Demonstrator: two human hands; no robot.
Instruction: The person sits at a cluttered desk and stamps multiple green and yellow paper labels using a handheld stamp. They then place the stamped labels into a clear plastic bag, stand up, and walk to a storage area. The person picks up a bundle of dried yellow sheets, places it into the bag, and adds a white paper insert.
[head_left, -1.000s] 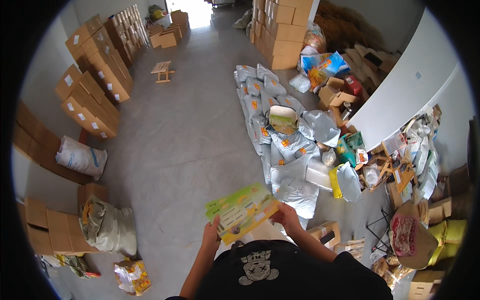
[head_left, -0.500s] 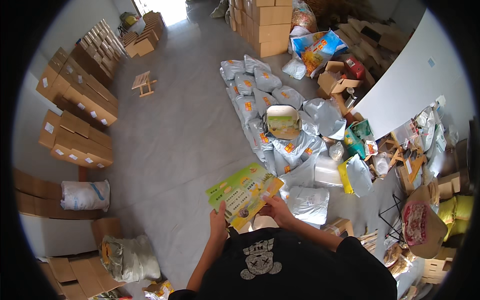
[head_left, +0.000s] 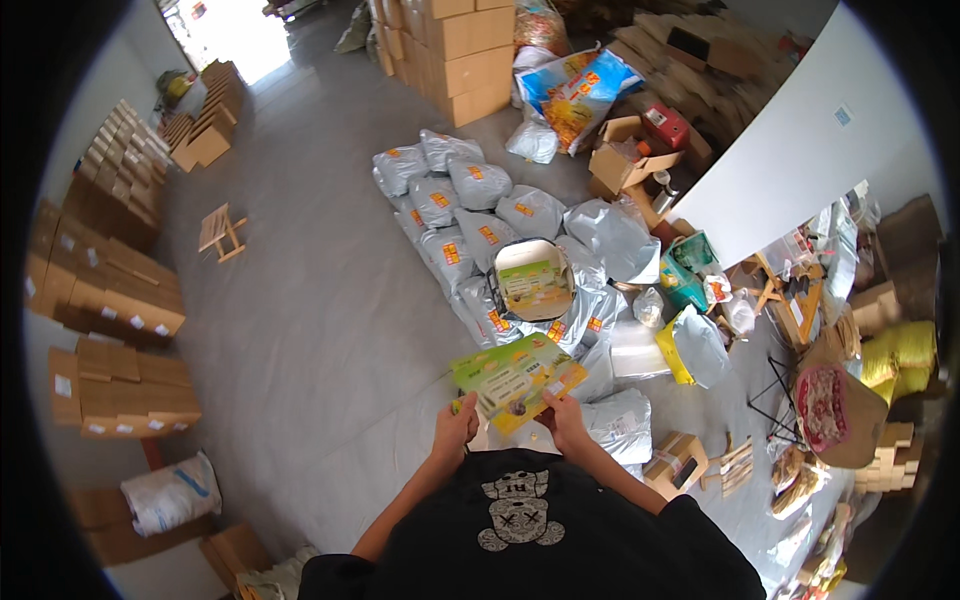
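Cards (head_left: 518,378), green-and-yellow, overlapping: before the person's black shirt (head_left: 520,565); left hand (head_left: 457,424) and right hand (head_left: 563,418), grip closed on the near edges, presumably keeping them together. Tub (head_left: 528,256): atop grey parcels (head_left: 480,183), seemingly propped by them.

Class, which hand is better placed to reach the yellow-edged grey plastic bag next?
Probably the right hand: it grips the flat green-and-yellow cards on the side nearer the yellow-edged grey plastic bag; the left hand is farther.
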